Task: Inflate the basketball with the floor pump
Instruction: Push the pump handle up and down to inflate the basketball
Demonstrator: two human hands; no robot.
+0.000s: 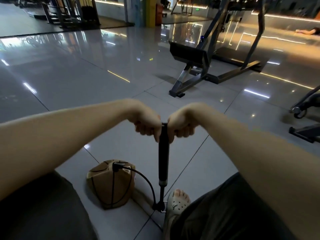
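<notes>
Two hands, left hand (147, 126) and right hand (181, 126), gripping floor pump (163, 153), basketball (110, 184) below-left.

No text, label, brand or number can be read.

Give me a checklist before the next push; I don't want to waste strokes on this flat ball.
1. Grip: left hand and right hand both hold the top of the pump. Ok.
2. Pump upright: ok.
3. Foot pinning the base: it sits beside the base; contact cannot tell.
4. Hose unkinked: smooth arc, ok.
5. Hose head in the ball: it sits on top; seal cannot tell.
</notes>
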